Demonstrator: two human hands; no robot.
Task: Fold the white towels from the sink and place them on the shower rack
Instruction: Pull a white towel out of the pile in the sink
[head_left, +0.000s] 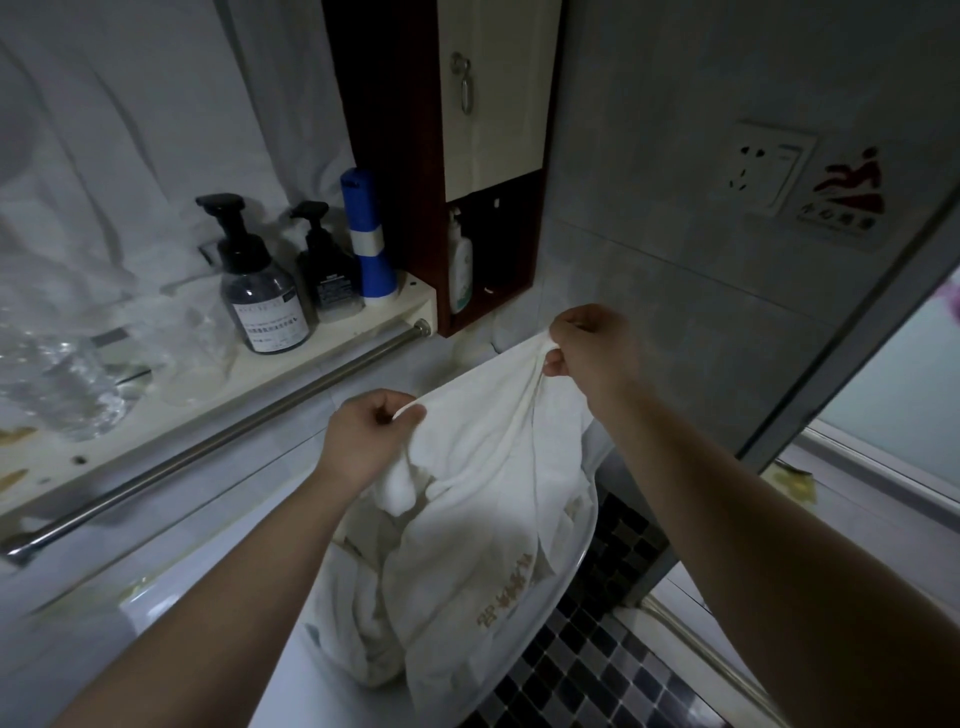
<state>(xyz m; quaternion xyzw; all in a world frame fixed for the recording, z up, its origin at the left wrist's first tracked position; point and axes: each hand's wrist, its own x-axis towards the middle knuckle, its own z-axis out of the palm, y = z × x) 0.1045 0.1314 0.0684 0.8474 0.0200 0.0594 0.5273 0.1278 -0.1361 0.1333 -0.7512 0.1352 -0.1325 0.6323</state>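
1. Over the white oval ceramic sink (563, 566): both hands hold one white cotton towel with gold embroidered lettering (483, 499) up by its top edge. Lower part drapes into the basin and over the front rim.
2. Left hand (363, 441): fingers curled shut, thumb and forefinger pinching one end of the top hem. Right hand (592, 353): pinching the other end, fabric bunched between thumb and fingertips, held higher and nearer the wall.
3. Step, as I read it: pick-up/spread phase. Towel not yet flat, nothing folded. Early in the task.
4. More crumpled white towel fabric (358, 613) sits in the basin under the held one; count unclear.
5. Next move likely needs: lift clear of the basin, pull the hem taut to find true corners, then bring corner to corner. No flat work surface visible nearby, so probably an in-air fold.
6. Room: dim, grey wall tiles. Cream shelf with steel towel bar (218, 441) at left carries two dark pump bottles (265, 291) and a blue-and-white cylindrical container (369, 239). Dark red wall cabinet (395, 156) above. Shower enclosure frame (841, 332) at right; rack not visible.
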